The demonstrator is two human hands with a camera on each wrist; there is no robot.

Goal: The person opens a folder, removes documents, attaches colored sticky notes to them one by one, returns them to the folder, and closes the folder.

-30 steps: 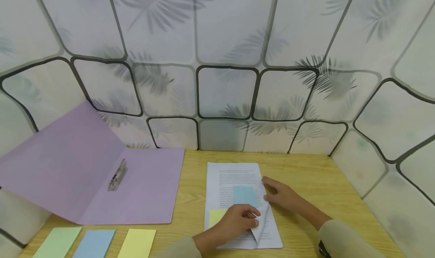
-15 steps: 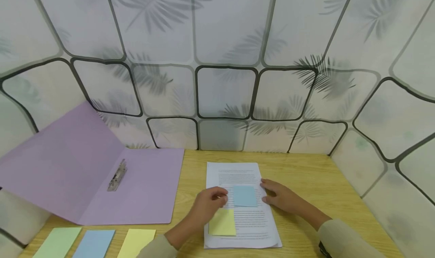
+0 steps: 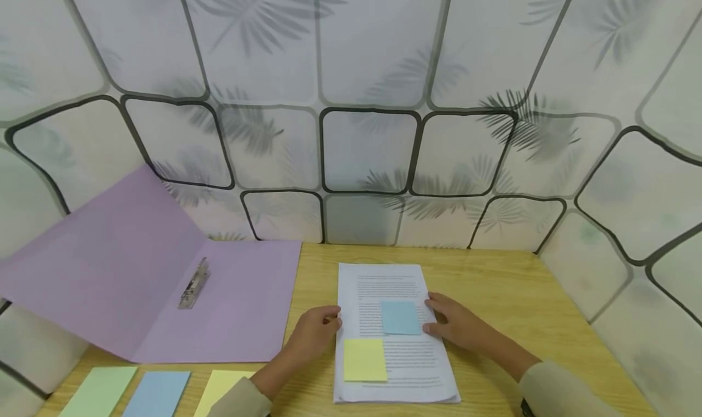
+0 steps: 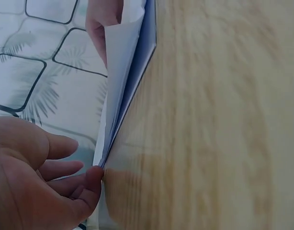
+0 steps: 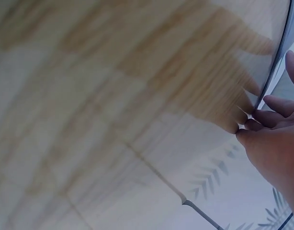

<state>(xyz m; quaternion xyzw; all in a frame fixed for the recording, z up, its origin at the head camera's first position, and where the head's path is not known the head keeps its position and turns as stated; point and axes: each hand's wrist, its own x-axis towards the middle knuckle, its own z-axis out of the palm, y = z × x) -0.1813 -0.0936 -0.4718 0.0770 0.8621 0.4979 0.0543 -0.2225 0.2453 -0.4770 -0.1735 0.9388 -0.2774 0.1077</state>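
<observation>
A stack of printed sheets lies on the wooden table in the head view. On its top page sit a light blue sticky note and, lower left, a yellow sticky note. My left hand touches the stack's left edge with relaxed fingertips. In the left wrist view, a fingertip meets the paper edge, and the sheets' layers fan slightly apart. Across from it, my right hand rests its fingertips along the right edge. The right wrist view shows those fingers low at the tabletop, beside the stack's dark edge.
An open purple folder with a metal clip stands left, its cover leaning up by the patterned wall. Along the front left lie green, blue and yellow paper pads, the yellow one partly behind my left sleeve.
My left hand has let go of the lifted lower corner of the top page, which now lies flat, and moved left to the stack's left edge. My right hand stays at the right edge.
</observation>
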